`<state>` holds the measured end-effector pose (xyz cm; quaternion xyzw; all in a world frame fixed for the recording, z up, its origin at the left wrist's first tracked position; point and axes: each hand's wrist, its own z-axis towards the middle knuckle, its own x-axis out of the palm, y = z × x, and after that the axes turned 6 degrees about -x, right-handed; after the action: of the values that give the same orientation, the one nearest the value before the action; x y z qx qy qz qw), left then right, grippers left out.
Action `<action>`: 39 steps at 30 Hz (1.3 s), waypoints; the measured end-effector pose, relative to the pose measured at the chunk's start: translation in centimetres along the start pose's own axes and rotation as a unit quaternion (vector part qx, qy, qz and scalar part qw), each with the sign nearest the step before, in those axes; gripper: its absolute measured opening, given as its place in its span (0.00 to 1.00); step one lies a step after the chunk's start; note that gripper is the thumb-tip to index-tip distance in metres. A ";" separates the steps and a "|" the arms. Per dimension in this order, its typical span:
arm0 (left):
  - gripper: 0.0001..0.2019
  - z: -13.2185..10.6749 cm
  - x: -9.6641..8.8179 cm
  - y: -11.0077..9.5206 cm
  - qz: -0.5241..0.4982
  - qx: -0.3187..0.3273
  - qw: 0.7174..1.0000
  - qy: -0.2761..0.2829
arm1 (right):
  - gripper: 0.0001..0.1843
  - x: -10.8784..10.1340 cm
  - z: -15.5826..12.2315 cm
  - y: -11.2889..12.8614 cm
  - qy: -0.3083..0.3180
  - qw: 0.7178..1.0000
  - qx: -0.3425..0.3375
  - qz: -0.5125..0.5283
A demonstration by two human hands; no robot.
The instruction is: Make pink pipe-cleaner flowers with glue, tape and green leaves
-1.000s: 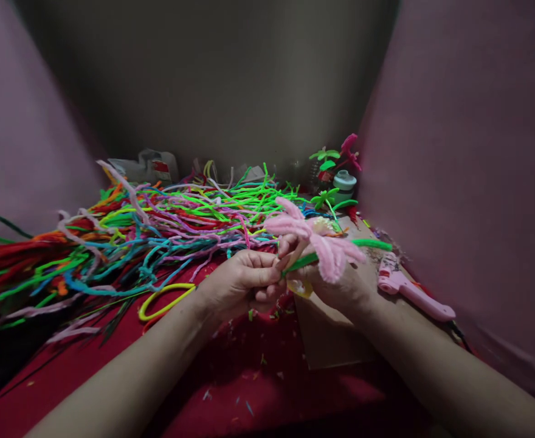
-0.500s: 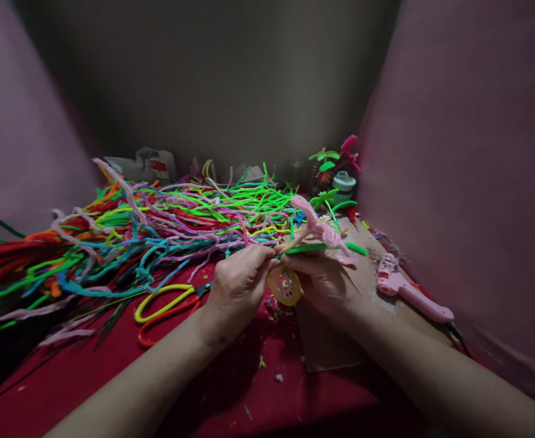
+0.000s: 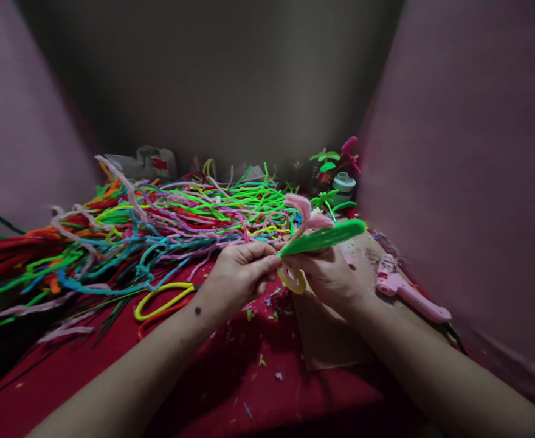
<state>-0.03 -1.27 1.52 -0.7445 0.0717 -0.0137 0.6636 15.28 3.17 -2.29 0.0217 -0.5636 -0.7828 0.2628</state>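
My left hand (image 3: 240,272) pinches the stem end of a pipe-cleaner flower, thumb against forefinger. The flower's pink fuzzy petals (image 3: 300,210) point up and away. A broad green fuzzy leaf (image 3: 324,236) joins the stem at the pinch and stretches right, over my right hand (image 3: 334,275). The right fingers are closed around the flower behind the leaf, partly hidden by it. Just below the two hands hangs a yellow ring that looks like a roll of tape (image 3: 300,286), close against the right fingers; whether they grip it I cannot tell.
A big heap of coloured pipe cleaners (image 3: 176,213) covers the left and back. Scissors (image 3: 167,299) with yellow and red handles lie beside my left wrist. To the right, a pink glue gun (image 3: 411,295) rests on cardboard (image 3: 326,340). Finished flowers (image 3: 326,157) and a bottle (image 3: 343,185) stand behind.
The green leaf has turned from edge-on to broad side showing and tilted upward. The pink petals have turned and shifted slightly left. The yellow roll has swung right, to a steeper angle.
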 end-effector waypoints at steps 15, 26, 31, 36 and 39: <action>0.13 1.5 -1.8 -0.1 -0.001 0.023 1.000 0.007 | 0.04 0.6 0.2 0.0 -0.042 0.998 0.021 0.034; 0.05 0.8 0.3 2.6 0.301 0.236 0.912 -0.145 | 0.06 1.5 0.0 0.5 -0.060 0.994 0.069 0.060; 0.06 0.6 0.6 2.9 0.303 0.250 0.905 -0.162 | 0.04 2.1 -0.2 0.6 -0.088 0.993 0.067 0.043; 0.07 0.7 0.8 1.6 0.083 0.129 0.984 -0.091 | 0.03 1.8 -0.2 1.1 0.005 1.000 0.026 0.004; 0.06 0.8 0.9 1.2 -0.020 0.068 0.996 -0.059 | 0.04 1.3 0.0 1.3 0.013 0.997 0.000 -0.070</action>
<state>0.86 -0.71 0.18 -0.6985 0.0166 0.0117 0.7153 14.66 2.32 -0.75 0.0718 -0.5574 -0.7988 0.2145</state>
